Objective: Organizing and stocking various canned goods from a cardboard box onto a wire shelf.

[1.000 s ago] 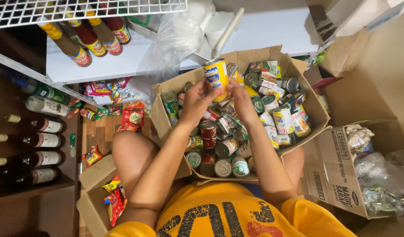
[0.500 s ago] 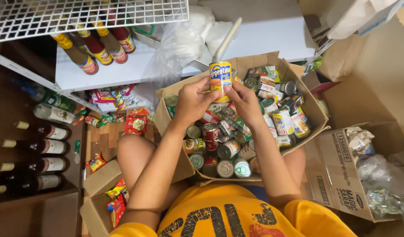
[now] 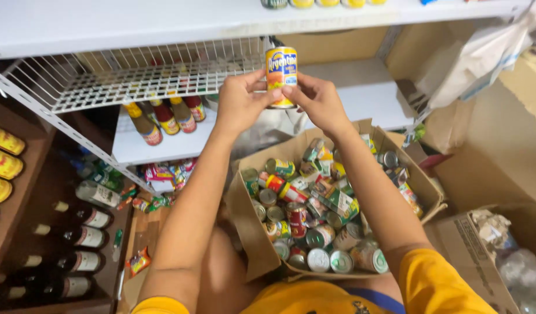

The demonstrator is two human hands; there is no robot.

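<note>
Both hands hold one yellow-and-blue tin can (image 3: 281, 74) upright at arm's length, level with the white wire shelf (image 3: 146, 75). My left hand (image 3: 240, 102) grips its left side. The fingers of my right hand (image 3: 318, 100) pinch its right side and bottom. Below the arms, an open cardboard box (image 3: 256, 244) on my lap is packed with several tin cans (image 3: 314, 227) of mixed colours.
Sauce bottles (image 3: 163, 116) stand on the lower white shelf. Dark bottles (image 3: 76, 238) lie in a wooden rack at the left, above yellow tins (image 3: 3, 163). Snack packets (image 3: 163, 177) sit under the shelf. Another cardboard box (image 3: 483, 256) with crumpled plastic is at the right.
Both hands lifted the can out of the box and up to the wire shelf level. My view tilted upward, showing more of the shelving.
</note>
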